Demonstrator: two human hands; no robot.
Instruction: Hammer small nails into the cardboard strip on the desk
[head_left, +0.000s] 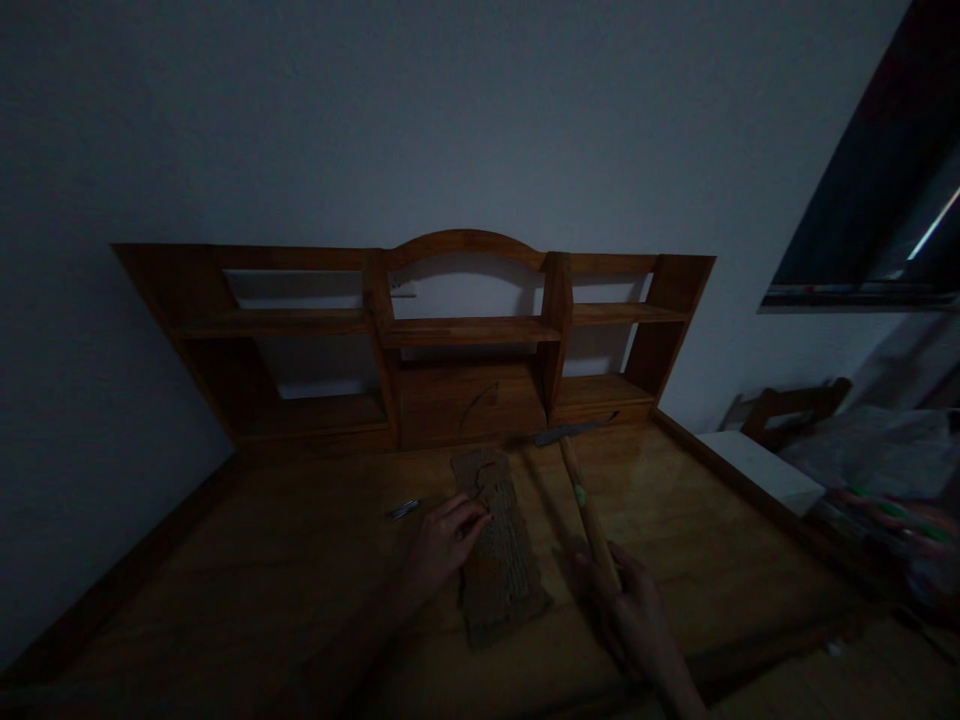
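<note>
My right hand (634,605) is wrapped round the lower part of a wooden-handled hammer (587,500). Its dark, narrow head points away from me, raised over the table. My left hand (446,540) has thumb and fingers pinched together above a rough, ribbed piece of brown cardboard (510,570). Whatever lies between those fingertips is too small and dark to make out. Just beyond them, a thin curled strip or wire (486,472) shows on the cardboard. Left of this hand lies a small cluster of metal pieces, perhaps nails (405,508).
The wooden tabletop (300,540) carries a wooden shelf unit (465,330) along its back, against the wall. Raised edging runs along the table's sides. Beyond the right side are a white surface (757,465), a wooden chair back (802,400) and plastic bags (885,450).
</note>
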